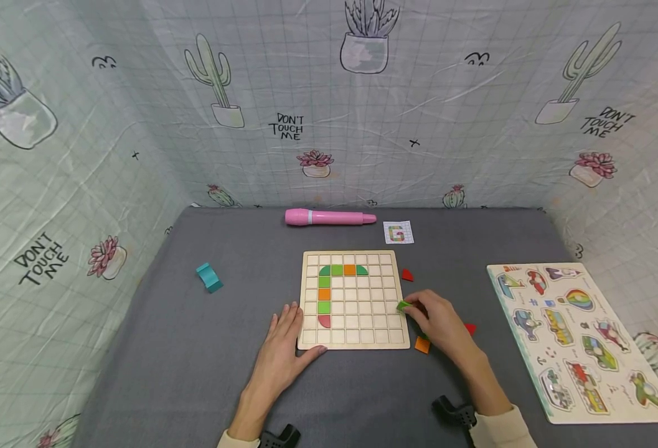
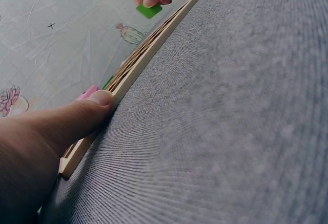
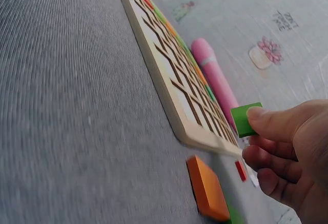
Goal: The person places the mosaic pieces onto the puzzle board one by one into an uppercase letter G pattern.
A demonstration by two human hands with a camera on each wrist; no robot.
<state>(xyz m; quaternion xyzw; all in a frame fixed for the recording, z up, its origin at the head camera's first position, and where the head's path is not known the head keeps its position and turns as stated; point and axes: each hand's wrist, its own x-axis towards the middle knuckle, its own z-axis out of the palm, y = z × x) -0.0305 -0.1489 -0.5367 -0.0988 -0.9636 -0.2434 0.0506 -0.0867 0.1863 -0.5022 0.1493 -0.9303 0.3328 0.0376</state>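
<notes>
A square wooden grid board (image 1: 362, 311) lies on the grey cloth, with green, orange and red tiles set along its upper row and left column. My left hand (image 1: 279, 351) rests at the board's lower left corner, fingers along the left edge and thumb (image 2: 100, 99) on the front rim. Over the board's right edge, my right hand (image 1: 439, 320) pinches a green square tile (image 3: 245, 119) between thumb and fingers. Beside that hand lie an orange square tile (image 1: 422, 345) and a red piece (image 1: 470, 328), with a green piece partly hidden under the hand. A red quarter-round tile (image 1: 408, 275) sits right of the board.
Behind the board lie a pink marker-shaped tube (image 1: 334, 218) and a small pattern card (image 1: 398, 233) showing a coloured G. A teal block (image 1: 209, 277) is off to the left. At the right lies a picture puzzle board (image 1: 581, 342). Patterned cloth walls (image 1: 329, 93) enclose the table.
</notes>
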